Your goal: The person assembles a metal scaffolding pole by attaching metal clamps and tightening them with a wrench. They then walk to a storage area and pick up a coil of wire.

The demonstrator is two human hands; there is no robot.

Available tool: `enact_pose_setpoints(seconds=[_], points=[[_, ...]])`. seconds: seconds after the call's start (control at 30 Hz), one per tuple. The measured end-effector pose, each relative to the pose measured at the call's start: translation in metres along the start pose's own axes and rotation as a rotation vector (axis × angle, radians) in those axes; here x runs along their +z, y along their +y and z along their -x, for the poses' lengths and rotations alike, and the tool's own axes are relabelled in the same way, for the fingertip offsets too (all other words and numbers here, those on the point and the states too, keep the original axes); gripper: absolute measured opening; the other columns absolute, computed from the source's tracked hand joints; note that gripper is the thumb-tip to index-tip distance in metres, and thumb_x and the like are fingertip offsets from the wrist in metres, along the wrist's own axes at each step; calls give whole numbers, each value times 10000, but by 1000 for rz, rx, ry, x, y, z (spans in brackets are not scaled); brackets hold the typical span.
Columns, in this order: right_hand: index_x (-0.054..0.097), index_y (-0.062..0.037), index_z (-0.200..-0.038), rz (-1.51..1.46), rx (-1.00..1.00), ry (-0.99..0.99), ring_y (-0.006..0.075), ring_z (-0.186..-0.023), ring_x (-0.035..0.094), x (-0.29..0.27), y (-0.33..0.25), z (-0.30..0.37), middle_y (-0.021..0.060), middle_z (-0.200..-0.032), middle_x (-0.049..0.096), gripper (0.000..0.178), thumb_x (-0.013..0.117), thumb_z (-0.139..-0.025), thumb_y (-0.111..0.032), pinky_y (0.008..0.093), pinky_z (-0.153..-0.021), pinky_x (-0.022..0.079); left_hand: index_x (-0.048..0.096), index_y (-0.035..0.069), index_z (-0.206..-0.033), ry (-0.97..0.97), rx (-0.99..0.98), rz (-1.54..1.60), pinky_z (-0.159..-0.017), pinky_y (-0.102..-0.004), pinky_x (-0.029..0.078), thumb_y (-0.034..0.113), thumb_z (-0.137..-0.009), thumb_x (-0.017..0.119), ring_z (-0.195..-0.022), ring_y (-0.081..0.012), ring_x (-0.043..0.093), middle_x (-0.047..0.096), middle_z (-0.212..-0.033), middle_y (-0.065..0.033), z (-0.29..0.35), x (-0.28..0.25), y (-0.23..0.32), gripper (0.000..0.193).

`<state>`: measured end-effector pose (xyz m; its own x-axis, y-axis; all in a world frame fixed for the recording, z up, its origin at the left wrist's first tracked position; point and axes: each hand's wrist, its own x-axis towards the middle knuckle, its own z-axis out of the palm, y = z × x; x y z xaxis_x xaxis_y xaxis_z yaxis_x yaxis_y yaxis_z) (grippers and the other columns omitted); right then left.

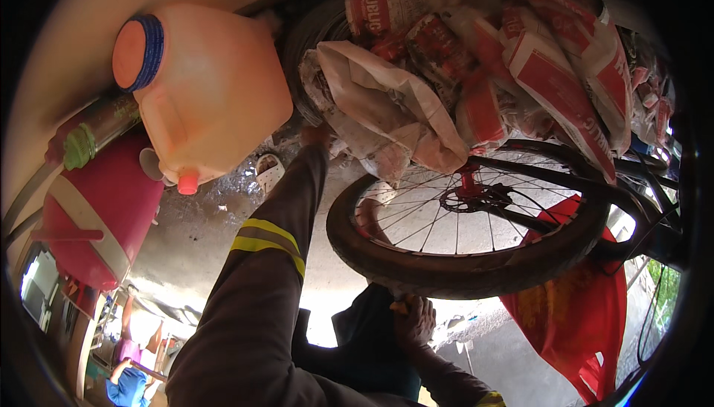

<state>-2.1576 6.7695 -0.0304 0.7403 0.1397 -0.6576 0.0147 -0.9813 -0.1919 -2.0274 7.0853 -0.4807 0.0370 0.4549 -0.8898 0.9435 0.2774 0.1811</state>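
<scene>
With the bicycle wheel (468,232) as my reference: my right hand (413,321) sits at its lower edge, fingers (424,310) curled up against the tyre tread, pressed together around something small and yellowish I can't identify. A dark cloth (372,340) hangs just below that hand. My left hand (315,136) is reaching past the wheel's upper-left side to the pale crumpled sack (387,109) lying over the rim; sleeve hides most of it, so I cannot tell whether those fingers are spread or gripping. Wheel itself is in the frame (565,180), hub and brake disc visible at centre, tyre mounted. Red-and-white printed sacks (550,65) are piled above the wheel, an orange jug with a blue-rimmed cap (201,79) and a red cooler (97,213) well to its left, red cloth (580,310) to its lower right. My read on doing this well: keep the right hand firm on the tread so the wheel doesn't spin, keep fingertips clear of the spokes and disc, and move the sack slowly so the stack above doesn't slide onto the rim.
</scene>
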Motion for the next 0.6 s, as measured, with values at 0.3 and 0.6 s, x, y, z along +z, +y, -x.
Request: enact_pose_setpoints(seconds=[0.3, 0.6], points=[[580, -56, -1131, -63, -86, 15, 464, -1030, 599, -7, 6, 0, 225, -1097, 634, 397, 770, -827, -226, 557, -860, 460, 555, -44, -1229, 123, -198, 170, -600, -420, 612, 276, -979, 655, -732, -307, 714, 698, -1054, -209, 2, 4, 16, 418], [581, -84, -1160, -35, -113, 26, 454, -992, 630, -6, 5, -2, 198, -1071, 650, 427, 785, -797, -180, 584, -849, 465, 654, -19, -1119, -61, 490, -842, -673, -397, 625, 227, -1014, 527, -826, -261, 760, 741, -943, -179, -57, 9, -4, 297]])
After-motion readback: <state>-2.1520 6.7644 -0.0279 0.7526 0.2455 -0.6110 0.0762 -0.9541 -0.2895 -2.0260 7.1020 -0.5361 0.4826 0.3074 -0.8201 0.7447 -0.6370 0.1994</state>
